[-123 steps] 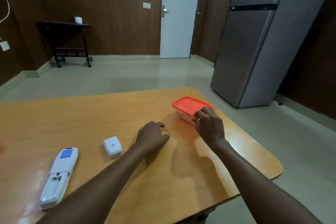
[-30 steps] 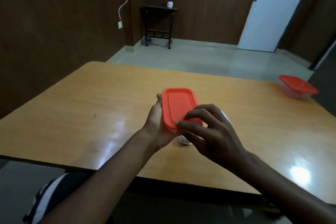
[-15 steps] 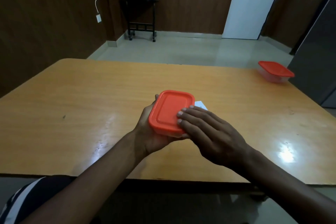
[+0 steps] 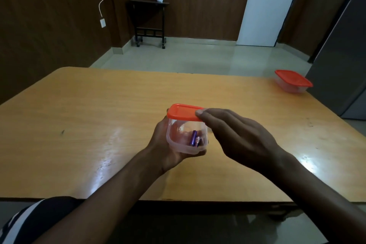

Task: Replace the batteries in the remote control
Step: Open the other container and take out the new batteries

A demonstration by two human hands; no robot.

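The left hand is closed around the clear box, cupping it from below and from the side, and holds it above the table, near the front edge. The right hand is at the orange lid: its fingertips press on the right edge of the lid, but whether they pinch it or only push on it I cannot tell, because the underside of the fingers is hidden. The lid sits on the box, and a gap at the near side seems possible, though this is not clear. Inside the box lie the batteries, one purple and at least one more beside it, at the bottom near the right wall. The remote is not in view. A second box with an orange lid stands well apart, at the far right corner of the table. I judge the step in hand to be the opening of the box to get batteries. The next move calls for peeling the lid up from one corner while the left hand keeps the box level, so that the batteries do not roll out.
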